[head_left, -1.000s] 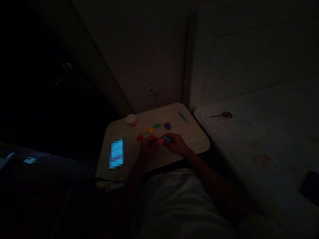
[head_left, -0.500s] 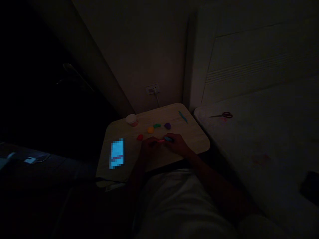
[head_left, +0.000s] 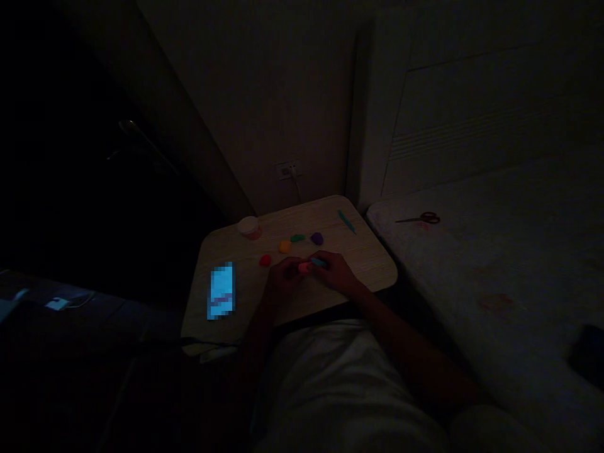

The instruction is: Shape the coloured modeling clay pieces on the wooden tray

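My left hand (head_left: 284, 277) is closed on a small lump of pink modelling clay (head_left: 304, 268), which shows between my two hands. My right hand (head_left: 336, 272) pinches a blue modelling tool (head_left: 318, 262), its near end against or just over the pink clay; the dim light hides the exact contact. Beyond my hands lie lumps of clay: red (head_left: 265, 260), orange (head_left: 285, 246), green (head_left: 297, 238) and purple (head_left: 317, 238). Another thin blue tool (head_left: 346, 222) rests near the far right corner of the small table (head_left: 255, 302).
A pale tub (head_left: 250, 228) stands at the table's far left edge. A lit, blurred screen (head_left: 221, 291) lies on the left side. Scissors (head_left: 427, 218) rest on the pale bed-like surface (head_left: 453, 264) to the right. A wall socket (head_left: 287, 169) holds a plugged-in cable.
The pink clay has turned between my hands and shows a broader face. My left fingers have shifted slightly, while the blue tool remains in my right hand.
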`<state>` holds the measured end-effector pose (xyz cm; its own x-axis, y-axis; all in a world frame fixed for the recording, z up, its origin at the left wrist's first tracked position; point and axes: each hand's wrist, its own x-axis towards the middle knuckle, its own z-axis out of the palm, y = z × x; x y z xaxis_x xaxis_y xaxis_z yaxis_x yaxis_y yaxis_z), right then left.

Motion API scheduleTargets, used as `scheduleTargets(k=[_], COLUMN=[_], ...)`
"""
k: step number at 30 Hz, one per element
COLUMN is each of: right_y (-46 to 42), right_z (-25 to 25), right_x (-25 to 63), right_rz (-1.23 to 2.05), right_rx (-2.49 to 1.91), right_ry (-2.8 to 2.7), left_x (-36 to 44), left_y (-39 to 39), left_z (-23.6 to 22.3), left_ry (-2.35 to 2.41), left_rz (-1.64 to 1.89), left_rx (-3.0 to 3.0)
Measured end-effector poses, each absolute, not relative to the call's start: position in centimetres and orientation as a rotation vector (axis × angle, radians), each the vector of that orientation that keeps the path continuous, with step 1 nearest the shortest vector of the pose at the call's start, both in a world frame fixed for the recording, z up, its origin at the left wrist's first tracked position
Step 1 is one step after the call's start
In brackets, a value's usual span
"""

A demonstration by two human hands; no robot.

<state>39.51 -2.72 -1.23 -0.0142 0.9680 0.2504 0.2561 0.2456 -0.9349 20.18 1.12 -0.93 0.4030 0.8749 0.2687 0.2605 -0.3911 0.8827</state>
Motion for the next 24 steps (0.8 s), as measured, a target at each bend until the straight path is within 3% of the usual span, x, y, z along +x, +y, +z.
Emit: scheduleTargets(k=[12, 24], right_y=[-2.54, -2.57], right_z=[-1.68, -1.27], right_x=[39.69, 39.65], right_rz=[0.752, 0.844], right_rx=[-1.290, -1.068], right_ry=[-1.610, -1.503], left_x=[20.45, 20.37], left_y=[0.48, 0.88], left_z=[-0.32, -0.23], left_ry=[0.948, 0.947], left_rz=[0.885, 1.059], left_rx=[1.968, 1.813])
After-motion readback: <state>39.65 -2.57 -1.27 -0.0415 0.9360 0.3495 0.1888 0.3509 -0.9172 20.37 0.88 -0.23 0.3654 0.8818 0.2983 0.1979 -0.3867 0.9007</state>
